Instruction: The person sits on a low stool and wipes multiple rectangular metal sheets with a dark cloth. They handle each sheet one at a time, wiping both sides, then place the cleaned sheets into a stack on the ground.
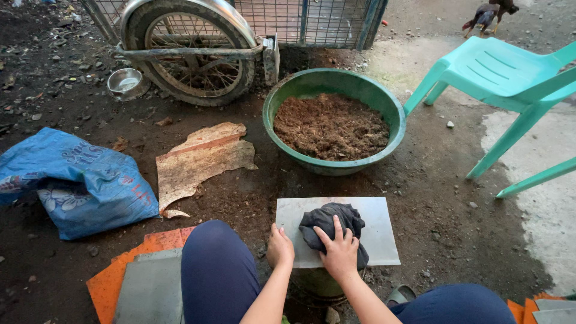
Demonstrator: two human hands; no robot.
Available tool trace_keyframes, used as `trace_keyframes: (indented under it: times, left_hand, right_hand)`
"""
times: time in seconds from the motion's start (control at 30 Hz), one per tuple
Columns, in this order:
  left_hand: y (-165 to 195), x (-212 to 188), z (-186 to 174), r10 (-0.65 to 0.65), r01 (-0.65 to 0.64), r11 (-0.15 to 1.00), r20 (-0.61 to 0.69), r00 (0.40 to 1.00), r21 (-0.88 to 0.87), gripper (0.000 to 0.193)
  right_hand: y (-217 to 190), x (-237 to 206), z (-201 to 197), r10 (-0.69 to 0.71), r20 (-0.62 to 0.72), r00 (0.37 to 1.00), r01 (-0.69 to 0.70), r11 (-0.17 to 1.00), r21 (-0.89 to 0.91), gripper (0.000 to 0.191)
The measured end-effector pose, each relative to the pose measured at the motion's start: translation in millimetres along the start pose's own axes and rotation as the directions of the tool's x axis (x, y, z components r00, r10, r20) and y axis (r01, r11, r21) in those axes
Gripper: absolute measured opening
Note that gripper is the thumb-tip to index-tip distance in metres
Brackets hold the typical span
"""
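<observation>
A dark cloth point(332, 223) is pressed flat-palmed onto a grey tile point(378, 231) by the right hand point(341, 252); the tile's near edge is gripped by the left hand point(279, 246); wiping appears underway below the green basin point(336, 90).

Both bare forearms extend forward from between the raised knees. The left hand point(279, 245) is curled in a loose fist, knuckles up, thumb tucked. The right hand point(339, 251) lies palm down, fingers point(337, 227) spread and pressing downward.
</observation>
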State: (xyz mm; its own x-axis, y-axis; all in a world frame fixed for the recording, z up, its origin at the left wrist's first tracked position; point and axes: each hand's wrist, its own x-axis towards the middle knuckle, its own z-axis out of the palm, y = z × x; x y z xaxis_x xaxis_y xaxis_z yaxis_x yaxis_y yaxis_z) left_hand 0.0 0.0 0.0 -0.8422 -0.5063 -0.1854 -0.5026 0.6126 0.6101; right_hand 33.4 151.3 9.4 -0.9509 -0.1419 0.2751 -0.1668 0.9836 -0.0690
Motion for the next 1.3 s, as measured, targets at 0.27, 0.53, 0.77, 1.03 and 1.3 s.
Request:
trace_keyframes:
  times: [0.27,0.53,0.77,1.03,1.3]
  left_hand:
    - [-5.3,8.7,5.2,0.082,-0.082,0.997,-0.014,0.997,0.014,0.047]
    - [-1.4,-25.9,23.1,0.14,-0.144,0.988,-0.06,0.988,-0.062,0.045]
    - [-4.4,-34.5,32.8,0.047,-0.041,0.992,0.048,0.998,-0.118,0.042]
    - [8.8,-23.1,33.6,-0.142,0.179,0.929,0.134,0.981,-0.323,0.046]
    - [-3.7,-26.6,33.0,0.029,-0.031,0.999,0.06,0.998,0.04,0.039]
  right_hand:
    - [43.6,20.0,-57.5,0.172,-0.145,0.974,-0.165,0.985,0.059,0.071]
    - [212.3,-37.0,-85.2,0.755,-0.075,0.652,-0.716,0.645,0.268,0.051]
    - [164.9,-11.0,-105.6,0.279,-0.475,0.835,-0.115,0.931,0.345,0.036]
    - [-10.2,25.7,-87.0,-0.175,-0.267,0.948,0.237,0.946,0.222,0.046]
    - [128.8,26.0,-70.1,0.296,-0.215,0.931,-0.287,0.955,0.07,0.032]
